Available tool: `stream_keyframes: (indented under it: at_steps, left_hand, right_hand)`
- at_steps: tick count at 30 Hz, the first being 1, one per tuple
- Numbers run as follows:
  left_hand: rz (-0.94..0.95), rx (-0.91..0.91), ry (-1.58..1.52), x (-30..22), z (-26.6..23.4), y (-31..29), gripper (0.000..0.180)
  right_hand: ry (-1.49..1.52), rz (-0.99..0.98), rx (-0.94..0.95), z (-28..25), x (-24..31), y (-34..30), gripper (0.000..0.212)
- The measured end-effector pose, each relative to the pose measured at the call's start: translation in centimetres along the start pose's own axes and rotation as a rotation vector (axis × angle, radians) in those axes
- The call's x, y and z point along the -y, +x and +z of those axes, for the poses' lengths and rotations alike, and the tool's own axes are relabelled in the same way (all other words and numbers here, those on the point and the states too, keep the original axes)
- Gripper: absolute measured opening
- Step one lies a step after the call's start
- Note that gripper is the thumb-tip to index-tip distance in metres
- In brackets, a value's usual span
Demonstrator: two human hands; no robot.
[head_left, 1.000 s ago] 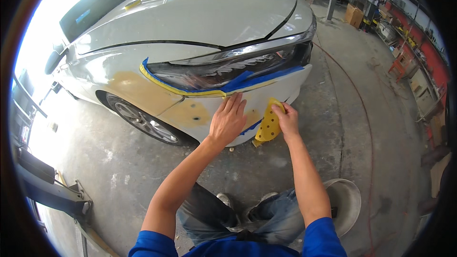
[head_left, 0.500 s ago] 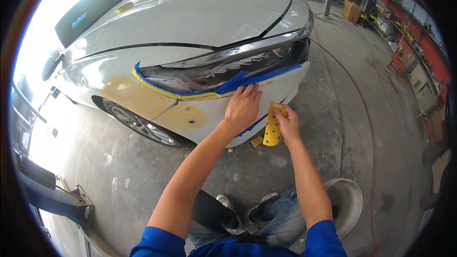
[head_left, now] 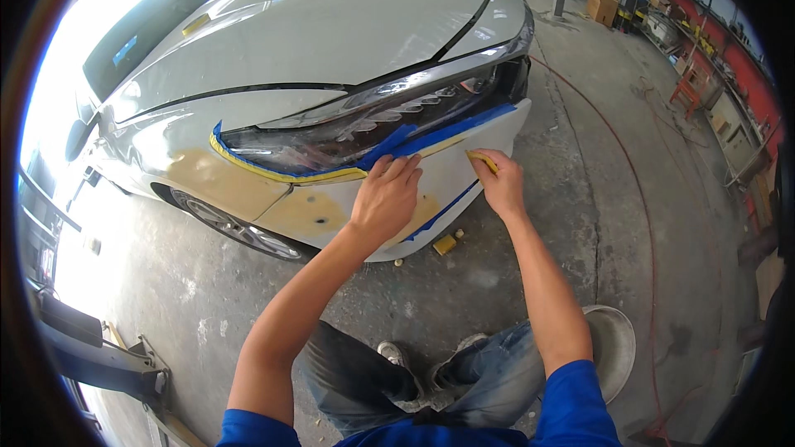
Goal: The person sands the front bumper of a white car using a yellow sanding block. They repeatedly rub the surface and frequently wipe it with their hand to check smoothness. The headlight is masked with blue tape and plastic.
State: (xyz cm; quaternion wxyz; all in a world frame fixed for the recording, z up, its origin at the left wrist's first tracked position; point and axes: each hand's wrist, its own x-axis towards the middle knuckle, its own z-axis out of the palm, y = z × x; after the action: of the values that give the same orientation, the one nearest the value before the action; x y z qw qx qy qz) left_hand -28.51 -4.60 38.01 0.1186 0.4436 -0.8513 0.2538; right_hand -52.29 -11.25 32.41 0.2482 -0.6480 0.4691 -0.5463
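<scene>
My left hand [head_left: 385,199] lies on the pale car's front bumper [head_left: 447,172] just below the headlight [head_left: 331,136], its fingers stretched out. To its right, my right hand [head_left: 500,188] grips a folded yellow sanding sheet [head_left: 482,160] between thumb and fingers. The sheet is seen nearly edge-on, close against the bumper; whether it presses on the paint I cannot tell. Blue masking tape [head_left: 476,126] runs under the headlight, with yellow tape [head_left: 273,174] along the left part of its border. Tan sanded patches [head_left: 310,211] with a dark spot show on the bumper.
On the floor beneath the bumper lies a small yellow block [head_left: 445,245]. A pale bucket [head_left: 614,352] stands by my right leg. A hose [head_left: 617,136] trails across the concrete at right. Another yellow pad [head_left: 196,25] rests on the hood [head_left: 323,25].
My right hand has lifted the sanding sheet up to the bumper and turned it edge-on. My left hand has shifted left and slightly down along the bumper. The whole view has moved a little.
</scene>
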Motion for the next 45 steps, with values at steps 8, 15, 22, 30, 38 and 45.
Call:
stream_keyframes:
  at_steps: [8, 15, 22, 30, 38, 45]
  left_hand:
    - [0.125, -0.166, -0.129, 5.9, -5.9, 1.9, 0.025]
    - [-0.013, -0.210, 0.022, 16.3, -8.1, 4.2, 0.039]
    - [-0.039, -0.254, 0.026, 16.7, -6.9, 4.2, 0.045]
    - [-0.057, -0.271, -0.001, 16.7, -6.9, 4.3, 0.044]
    - [-0.061, -0.316, -0.008, 16.6, -6.5, 4.7, 0.047]
    - [-0.064, -0.323, -0.006, 16.7, -6.7, 4.2, 0.047]
  right_hand:
    - [-0.418, -0.583, 0.070, 0.1, 2.0, 2.0, 0.026]
    - [-0.523, -0.822, 0.094, 3.0, 1.4, 2.7, 0.031]
    - [-0.489, -0.754, 0.093, 3.7, 1.1, 2.3, 0.030]
    - [-0.457, -0.653, 0.037, 6.5, 3.6, 0.6, 0.031]
    - [-0.545, -0.710, 0.047, 5.1, 2.6, 1.7, 0.030]
    - [-0.540, -0.739, 0.080, 4.8, 3.4, 1.7, 0.034]
